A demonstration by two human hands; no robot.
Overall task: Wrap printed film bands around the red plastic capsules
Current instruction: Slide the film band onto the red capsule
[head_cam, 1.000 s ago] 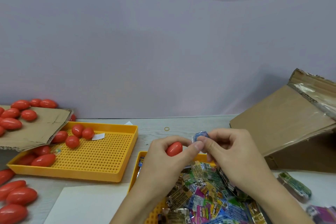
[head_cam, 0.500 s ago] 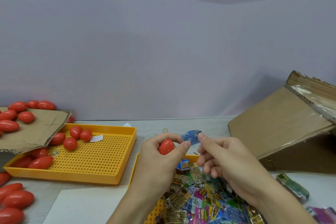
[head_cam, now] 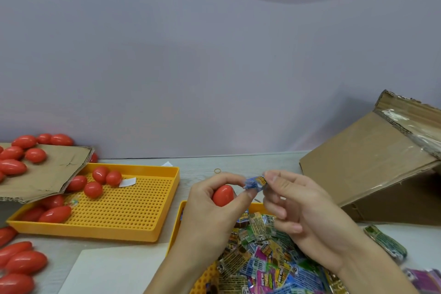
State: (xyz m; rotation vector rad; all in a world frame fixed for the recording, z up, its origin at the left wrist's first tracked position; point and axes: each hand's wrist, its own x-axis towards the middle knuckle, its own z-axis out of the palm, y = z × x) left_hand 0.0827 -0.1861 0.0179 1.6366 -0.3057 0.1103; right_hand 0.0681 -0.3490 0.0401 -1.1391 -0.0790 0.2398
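My left hand point(head_cam: 210, 207) holds a red plastic capsule point(head_cam: 222, 195) in its curled fingers, above the near yellow tray. Its thumb and forefinger also pinch one end of a small blue printed film band point(head_cam: 254, 183). My right hand point(head_cam: 307, 217) pinches the other end of that band between thumb and forefinger, just right of the capsule. The band is crumpled and stretched between both hands. Below them a heap of printed film bands point(head_cam: 265, 258) fills the near yellow tray point(head_cam: 176, 224).
A second yellow perforated tray point(head_cam: 124, 210) at left holds several red capsules point(head_cam: 95, 188). More capsules lie on a cardboard flap point(head_cam: 47, 174) and on the table at lower left point(head_cam: 21, 262). An open cardboard box point(head_cam: 367, 162) stands at right. White sheet point(head_cam: 112, 270) in front.
Both hands have risen slightly from the tray. The blue band, first held by the right hand alone, is now pinched at both ends and pulled between the hands.
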